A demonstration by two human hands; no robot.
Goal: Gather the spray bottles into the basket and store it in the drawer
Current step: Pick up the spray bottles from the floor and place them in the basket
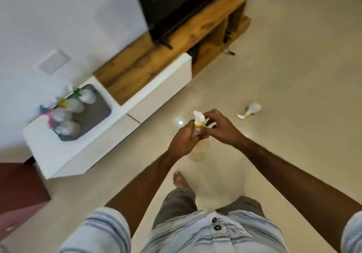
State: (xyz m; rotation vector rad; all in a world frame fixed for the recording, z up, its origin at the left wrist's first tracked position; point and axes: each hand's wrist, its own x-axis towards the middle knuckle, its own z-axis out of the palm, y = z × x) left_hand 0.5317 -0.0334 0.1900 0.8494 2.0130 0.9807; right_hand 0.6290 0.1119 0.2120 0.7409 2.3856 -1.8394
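— What do you hold now?

— My left hand has a closed grip around the neck of a clear spray bottle. It has a white trigger head and a yellow collar. The body of the bottle hangs below my hand, over the floor, and it looks pale and blurred. My right hand is at the top of the same bottle; thumb and fingers are curled around the collar, so this grip is closed on the bottle too.

— And the basket?

— The grey basket stands on the low white counter at my left, near the wall. I count 4 bottles in the basket, standing along its far side. Their heads are green, yellow, blue and pink, as far as the blur lets me see.

— Is any bottle still outside?

— Yes, 1 more bottle lies on its side on the floor, well apart from the counter, at the right of my hands. It is clear with a yellow collar.

— What else is near?

— A wooden unit joins the counter, and a black screen stands on it. A dark red piece of furniture is at my left edge. My bare foot is on the floor below my hands.
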